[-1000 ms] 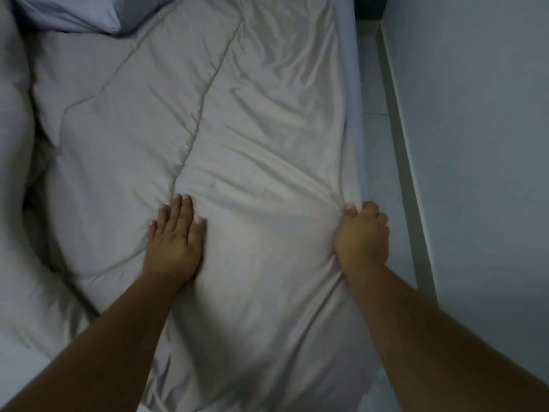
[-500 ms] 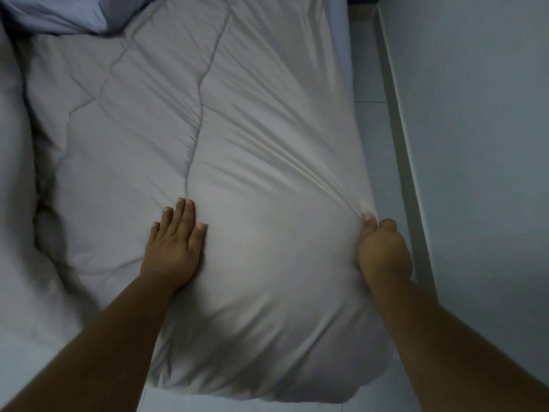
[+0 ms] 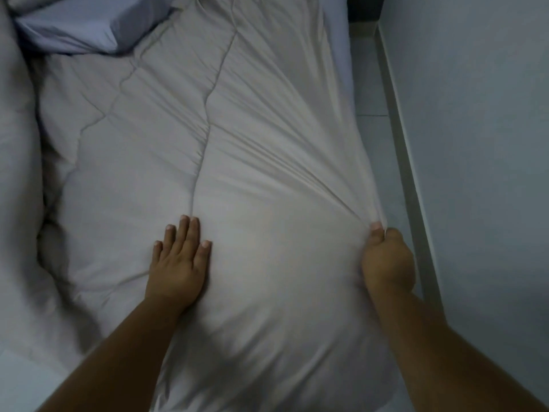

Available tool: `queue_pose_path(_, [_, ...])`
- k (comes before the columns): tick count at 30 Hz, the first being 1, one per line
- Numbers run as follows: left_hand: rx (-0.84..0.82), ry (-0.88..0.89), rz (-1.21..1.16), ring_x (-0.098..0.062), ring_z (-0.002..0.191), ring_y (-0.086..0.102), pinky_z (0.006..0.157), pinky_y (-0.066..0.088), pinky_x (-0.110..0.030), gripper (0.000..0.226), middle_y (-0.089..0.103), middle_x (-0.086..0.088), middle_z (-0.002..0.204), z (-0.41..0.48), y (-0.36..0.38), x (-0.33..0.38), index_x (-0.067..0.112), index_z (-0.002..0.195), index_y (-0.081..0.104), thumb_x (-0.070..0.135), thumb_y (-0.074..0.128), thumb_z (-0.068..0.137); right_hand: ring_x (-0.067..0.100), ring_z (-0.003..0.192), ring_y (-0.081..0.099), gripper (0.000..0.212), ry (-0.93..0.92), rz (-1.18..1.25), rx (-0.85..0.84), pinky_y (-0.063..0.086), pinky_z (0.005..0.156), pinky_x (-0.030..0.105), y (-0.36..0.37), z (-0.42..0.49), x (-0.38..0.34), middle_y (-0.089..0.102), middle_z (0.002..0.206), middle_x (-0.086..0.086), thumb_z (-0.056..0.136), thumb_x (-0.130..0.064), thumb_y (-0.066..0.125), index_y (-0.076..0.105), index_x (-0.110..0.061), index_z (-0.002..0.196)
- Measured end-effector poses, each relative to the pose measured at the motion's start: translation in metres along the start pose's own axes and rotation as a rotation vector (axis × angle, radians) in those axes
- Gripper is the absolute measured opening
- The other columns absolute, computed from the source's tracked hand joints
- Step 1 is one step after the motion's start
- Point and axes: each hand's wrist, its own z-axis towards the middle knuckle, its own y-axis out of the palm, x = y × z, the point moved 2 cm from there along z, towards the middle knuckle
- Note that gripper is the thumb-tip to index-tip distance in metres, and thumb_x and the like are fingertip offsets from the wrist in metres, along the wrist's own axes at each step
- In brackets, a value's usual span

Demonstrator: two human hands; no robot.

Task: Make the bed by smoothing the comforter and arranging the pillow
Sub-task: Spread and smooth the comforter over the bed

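**Position of parts.** The pale grey-beige quilted comforter [image 3: 267, 144] covers the bed. Its long axis runs from the near edge to the far edge of the scene. The pale lilac-blue fabric pillow [image 3: 74, 28] lies at the far left corner, partly on top of the comforter's far end and tilted off square.

**Left hand.** The left hand [image 3: 178, 263] lies flat on the comforter near the middle, just to the left of a stitched seam. Its fingers [image 3: 190, 230] are straight and close together, with the thumb slightly apart. The palm presses the fabric down.

**Right hand.** The right hand [image 3: 387, 263] is at the comforter's right edge, above the strip of pale tiled floor [image 3: 371, 84] beside the grey wall [image 3: 475, 144]. Its fingers are curled, and the thumb pinches a gather of the edge fabric. Tight folds fan from this pinch toward the far left, which indicates tension.

**Governing relation.** The slack lies to the left of both hands, where the comforter is bunched in a deep fold [image 3: 50, 239]. The left hand is nearer to it. A smoothing stroke would probably run leftward and toward the far end, across the long axis, while the right hand anchors the edge.

**Pillow.** The pillow is well apart from both hands, on the far side. The left hand is the nearer one for squaring it.
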Motion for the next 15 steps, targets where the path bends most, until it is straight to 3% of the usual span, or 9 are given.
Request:
queue_pose_path(7, [0.009,-0.02,0.035,-0.018,0.145,-0.002,0.116,0.0,-0.039,0.057,-0.001,0.006,0.157,0.001,0.004,0.0,0.026,0.147,0.002,0.042,0.021,0.096,0.041,0.112,0.052,0.076,0.154,0.102,-0.188,0.04,0.096,0.042,0.004,0.032,-0.024,0.057,0.12,0.03,0.091,-0.063,0.026,0.058,0.002,0.114])
queue_pose_path(9, [0.013,-0.013,0.04,-0.018,0.145,-0.002,0.116,0.0,-0.039,0.056,-0.002,0.007,0.157,0.001,0.006,-0.001,0.026,0.147,0.001,0.042,0.02,0.097,0.041,0.113,0.052,0.069,0.083,0.156,-0.243,0.039,0.095,0.039,0.003,0.044,-0.036,0.056,0.12,0.031,0.094,-0.056,0.03,0.058,0.005,0.111])
queue_pose_path(12, [0.011,0.001,0.031,-0.017,0.145,-0.003,0.116,-0.001,-0.037,0.056,-0.006,0.01,0.155,0.001,0.005,-0.003,0.028,0.146,-0.003,0.045,0.016,0.097,0.045,0.107,0.052,0.047,-0.017,0.138,-0.1,0.042,0.087,0.042,-0.003,0.047,-0.033,0.057,0.118,0.03,0.097,-0.041,0.036,0.056,0.0,0.107])
queue_pose_path(15, [-0.005,0.0,0.038,-0.016,0.145,-0.004,0.116,-0.001,-0.037,0.056,-0.009,0.01,0.154,-0.001,0.003,-0.003,0.028,0.145,-0.005,0.047,0.014,0.096,0.045,0.102,0.054,0.043,0.01,0.108,-0.03,0.044,0.081,0.043,-0.003,0.034,-0.019,0.059,0.112,0.029,0.096,-0.04,0.037,0.057,-0.002,0.102])
